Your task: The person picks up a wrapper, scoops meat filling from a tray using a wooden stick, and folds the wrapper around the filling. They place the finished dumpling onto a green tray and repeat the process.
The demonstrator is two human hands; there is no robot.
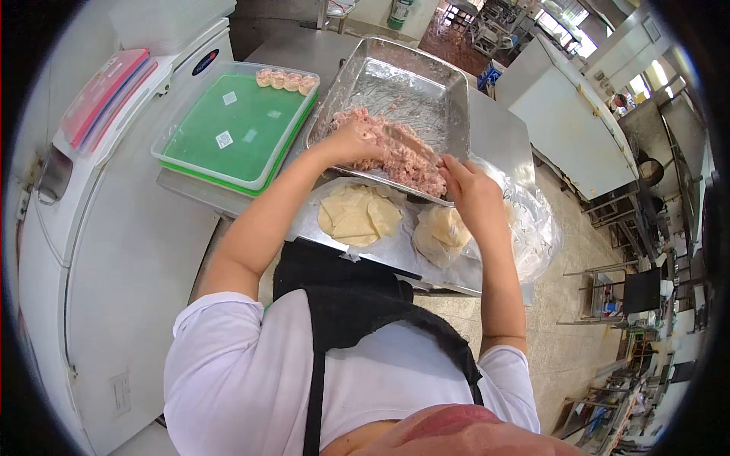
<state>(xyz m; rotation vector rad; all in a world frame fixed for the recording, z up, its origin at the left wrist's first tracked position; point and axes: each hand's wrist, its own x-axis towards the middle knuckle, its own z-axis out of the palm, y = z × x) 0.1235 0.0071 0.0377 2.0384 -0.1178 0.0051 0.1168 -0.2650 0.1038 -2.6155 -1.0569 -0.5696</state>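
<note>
No wording readable with certainty. Dark oval badge (205, 62) with red mark on white appliance (141, 266) beyond left edge of bench (502, 125); lettering too small. Pale printed sheet (119, 392) lower on same appliance, illegible. Green tray (194, 121) at bench's left edge bears square code-like sticker (223, 139), plus second white sticker (230, 98), print unclear. Clear bag (538, 235) at bench's near right corner shows dark characters (512, 194), undecipherable.
</note>
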